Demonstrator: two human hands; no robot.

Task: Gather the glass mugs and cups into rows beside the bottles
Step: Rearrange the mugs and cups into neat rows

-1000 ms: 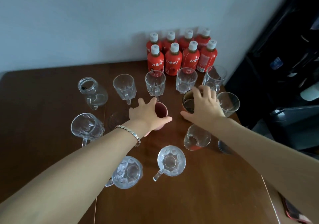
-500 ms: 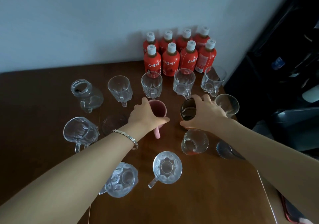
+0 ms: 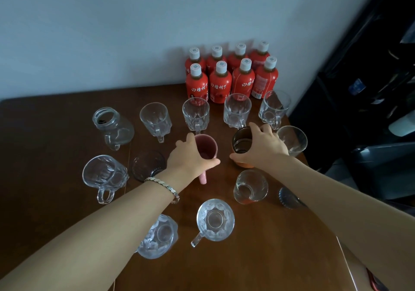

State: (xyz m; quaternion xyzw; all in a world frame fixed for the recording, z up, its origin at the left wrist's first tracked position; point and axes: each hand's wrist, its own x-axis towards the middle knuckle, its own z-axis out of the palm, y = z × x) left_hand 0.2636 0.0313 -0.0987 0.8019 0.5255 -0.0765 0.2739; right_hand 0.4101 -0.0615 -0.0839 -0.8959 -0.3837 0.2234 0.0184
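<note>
Several red bottles (image 3: pixel 220 84) with white caps stand against the wall. In front of them runs a row of clear glass mugs (image 3: pixel 237 111), ending at the left with a jar-shaped mug (image 3: pixel 113 125). My left hand (image 3: pixel 188 156) grips a pink mug (image 3: pixel 207 148) whose handle points toward me. A dark amber glass cup (image 3: pixel 241 143) is held by my right hand (image 3: pixel 262 147). More glass mugs (image 3: pixel 215 220) and cups (image 3: pixel 250 186) stand scattered nearer to me.
The brown wooden table (image 3: pixel 56 201) ends at the right beside dark furniture (image 3: pixel 370 111). A clear tumbler (image 3: pixel 293 140) stands just right of my right hand. A dark round glass (image 3: pixel 148 165) sits left of my left wrist, and a dark ribbed glass (image 3: pixel 288 197) lies under my right forearm.
Both hands have slid their cups a little away from me toward the row of mugs. The view has shifted slightly right.
</note>
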